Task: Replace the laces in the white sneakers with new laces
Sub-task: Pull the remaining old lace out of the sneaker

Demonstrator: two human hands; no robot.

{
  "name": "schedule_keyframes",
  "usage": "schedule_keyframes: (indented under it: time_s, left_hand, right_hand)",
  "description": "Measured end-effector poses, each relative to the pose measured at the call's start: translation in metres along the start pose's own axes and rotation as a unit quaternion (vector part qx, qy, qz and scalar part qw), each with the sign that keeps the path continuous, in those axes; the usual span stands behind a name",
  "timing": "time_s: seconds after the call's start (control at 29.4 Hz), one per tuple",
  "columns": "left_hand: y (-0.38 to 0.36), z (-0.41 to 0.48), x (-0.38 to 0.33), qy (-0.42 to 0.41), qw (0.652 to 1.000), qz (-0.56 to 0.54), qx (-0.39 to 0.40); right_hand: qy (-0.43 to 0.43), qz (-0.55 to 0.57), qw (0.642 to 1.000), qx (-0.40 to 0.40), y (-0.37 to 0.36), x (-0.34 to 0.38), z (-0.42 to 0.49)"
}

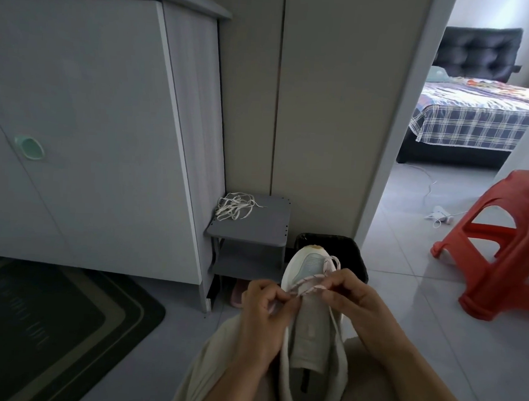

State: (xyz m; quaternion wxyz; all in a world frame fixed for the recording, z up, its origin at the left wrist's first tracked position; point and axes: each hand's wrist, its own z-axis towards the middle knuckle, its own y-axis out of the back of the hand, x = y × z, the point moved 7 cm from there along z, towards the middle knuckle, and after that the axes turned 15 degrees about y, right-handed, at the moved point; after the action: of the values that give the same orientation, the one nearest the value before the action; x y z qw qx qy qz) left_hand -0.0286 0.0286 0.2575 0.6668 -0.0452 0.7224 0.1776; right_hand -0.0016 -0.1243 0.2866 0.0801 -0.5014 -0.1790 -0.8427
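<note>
Fingers, left hand: the left hand's fingers are curled in and pinched on the patterned lace at the sneaker's left edge.
Fingers, right hand: the right hand's fingers are bent and clamped on the same lace at the right edge, thumb and fingertips together.
White sneaker: the sneaker lies on the person's lap between the two hands, toe pointing away and tongue facing up; most of its eyelet rows carry no lace.
Patterned lace: pale with pinkish marks, it crosses the shoe just below the toe cap, and one loop of it rises past the right hand toward the toe.
Loose laces: a tangled pile of white laces sits on top of the small grey rack, well apart from the shoe.
Rack: it stands against the wall, just beside the white cabinet; a pink slipper shows under it.
Bin: a black bin stands on the floor right behind the sneaker's toe.
Stool: a red plastic stool stands on the tiles to the right.
Mat: a dark floor mat lies in front of the cabinet.
Doorway: beyond it is a bed with a plaid sheet.
</note>
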Motion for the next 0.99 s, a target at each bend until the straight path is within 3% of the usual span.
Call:
schedule_keyframes:
  time_s: [0.03,0.14,0.2,0.24,0.31,0.37,0.41,0.44,0.48,0.54,0.61,0.68,0.75,0.82,0.88,0.95,0.99]
  left_hand:
    - [0.002,-0.001,0.0,-0.005,1.0,-0.009,-0.008]
    - [0.005,-0.003,0.001,-0.011,1.0,-0.019,-0.012]
    - [0.003,-0.003,0.003,-0.009,1.0,-0.014,-0.011]
    - [0.002,-0.003,0.003,-0.006,1.0,-0.013,-0.013]
    - [0.002,-0.002,0.002,-0.013,0.999,-0.022,-0.022]
    - [0.001,-0.003,0.002,-0.028,0.999,-0.022,-0.018]
    - [0.001,-0.003,0.002,-0.034,0.999,-0.017,-0.013]
    - [0.001,-0.004,0.002,-0.036,0.999,-0.013,-0.013]
    - [0.003,-0.005,0.002,-0.036,0.999,-0.012,-0.018]
    - [0.006,-0.004,0.002,-0.03,0.999,-0.011,-0.035]
    - [0.007,-0.004,0.001,-0.031,0.999,0.0,-0.036]
    - [0.005,-0.004,0.0,-0.043,0.999,0.011,-0.022]
    - [0.007,-0.005,0.0,-0.047,0.999,0.003,-0.02]
    - [0.006,-0.006,-0.001,-0.036,0.999,-0.015,-0.013]
    - [0.004,-0.008,0.0,-0.038,0.999,-0.03,-0.011]
    - [0.004,-0.009,0.0,-0.05,0.998,-0.032,-0.017]
    - [0.004,-0.009,0.001,-0.055,0.998,-0.03,-0.017]
  right_hand:
    - [-0.005,-0.054,0.998,-0.015,0.006,-0.002,0.002]
    - [-0.084,-0.147,0.972,-0.164,0.045,0.001,0.004]
    - [-0.043,-0.289,0.935,-0.201,0.062,0.019,0.003]
    - [0.035,-0.355,0.918,-0.174,0.054,0.032,0.006]
    - [0.135,-0.435,0.89,-0.011,0.011,0.05,0.014]
    - [0.184,-0.531,0.817,0.13,-0.03,0.041,0.014]
    - [0.235,-0.565,0.775,0.159,-0.042,0.041,0.016]
    - [0.27,-0.565,0.761,0.172,-0.047,0.041,0.019]
    - [0.275,-0.524,0.785,0.181,-0.045,0.044,0.022]
    - [0.211,-0.342,0.906,0.135,-0.025,0.049,0.02]
    - [0.098,-0.117,0.987,0.053,-0.001,0.042,0.008]
    - [-0.02,-0.007,1.0,-0.015,0.013,0.018,-0.013]
    - [-0.064,-0.087,0.994,-0.027,0.017,0.002,-0.024]
    - [0.046,-0.252,0.966,-0.032,0.008,0.022,-0.016]
    - [0.158,-0.418,0.894,0.023,-0.018,0.049,-0.004]
    - [0.179,-0.558,0.804,0.105,-0.041,0.051,0.005]
    - [0.176,-0.591,0.778,0.124,-0.048,0.051,0.01]
